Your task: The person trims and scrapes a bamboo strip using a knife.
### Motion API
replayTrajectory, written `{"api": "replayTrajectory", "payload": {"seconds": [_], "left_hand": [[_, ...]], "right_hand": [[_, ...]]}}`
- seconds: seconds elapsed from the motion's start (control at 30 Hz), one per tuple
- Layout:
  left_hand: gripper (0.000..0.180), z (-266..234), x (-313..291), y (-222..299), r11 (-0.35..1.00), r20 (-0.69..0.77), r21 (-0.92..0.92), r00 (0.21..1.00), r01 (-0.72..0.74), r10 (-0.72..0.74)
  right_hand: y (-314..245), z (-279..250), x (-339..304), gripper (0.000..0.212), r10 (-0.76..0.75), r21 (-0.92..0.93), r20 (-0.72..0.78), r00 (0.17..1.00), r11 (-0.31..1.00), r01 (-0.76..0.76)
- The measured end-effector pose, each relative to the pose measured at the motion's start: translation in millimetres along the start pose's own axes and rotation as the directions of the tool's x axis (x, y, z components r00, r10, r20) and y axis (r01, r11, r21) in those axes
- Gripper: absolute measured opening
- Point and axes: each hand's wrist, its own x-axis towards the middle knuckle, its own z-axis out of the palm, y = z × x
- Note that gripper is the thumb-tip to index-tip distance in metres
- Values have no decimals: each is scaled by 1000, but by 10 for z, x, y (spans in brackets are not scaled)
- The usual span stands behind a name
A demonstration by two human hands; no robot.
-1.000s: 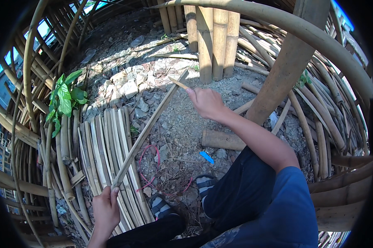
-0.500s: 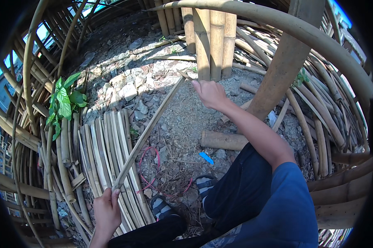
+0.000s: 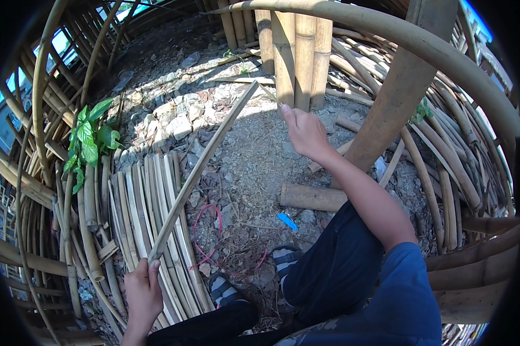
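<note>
My left hand (image 3: 144, 291), low at the left, is closed round the near end of a long split bamboo strip (image 3: 205, 164). The strip slants up and away to the right. Near its far end, my right hand (image 3: 306, 132) is closed on what looks like a knife (image 3: 270, 94). Only a thin, narrow blade shows, seen nearly edge-on; the fist hides the handle. The blade points up-left toward the strip's tip; I cannot tell whether they touch. Beneath the strip, a row of split bamboo strips (image 3: 134, 202) lies side by side on the ground.
Upright bamboo poles (image 3: 304, 63) and a thick leaning pole (image 3: 387, 98) stand ahead and right. A short bamboo piece (image 3: 312, 197), a blue scrap (image 3: 287, 221) and pink cord (image 3: 218, 222) lie near my feet. Bamboo piles (image 3: 444, 150) fill the right; a leafy plant (image 3: 88, 144) grows left.
My right hand has moved slightly right and the blade looks thinner, turned more edge-on. The strip's far end has risen a little, and my left hand has shifted slightly left.
</note>
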Motion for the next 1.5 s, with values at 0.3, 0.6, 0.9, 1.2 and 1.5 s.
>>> {"api": "replayTrajectory", "payload": {"seconds": [0.3, 0.6, 0.9, 1.2, 1.5], "left_hand": [[40, 153, 204, 49, 952, 101, -299, 994, 61, -32], [46, 399, 401, -51, 769, 370, -580, 928, 271, -48], [47, 583, 390, -1, 863, 354, -477, 935, 168, 13], [49, 496, 372, 80, 847, 419, -493, 907, 199, 31], [51, 286, 378, 261, 907, 440, -372, 898, 197, -15]], "right_hand": [[-589, 74, -609, 57, -308, 292, 237, 921, 927, 235], [-879, 289, -1269, 54, -425, 544, 399, 813, 823, 163], [-1002, 591, -1622, 46, -410, 489, 646, 643, 870, 64], [-1080, 467, -1738, 54, -367, 465, 657, 659, 885, 30], [-1120, 360, -1670, 54, -330, 413, 651, 684, 910, 47]]}}
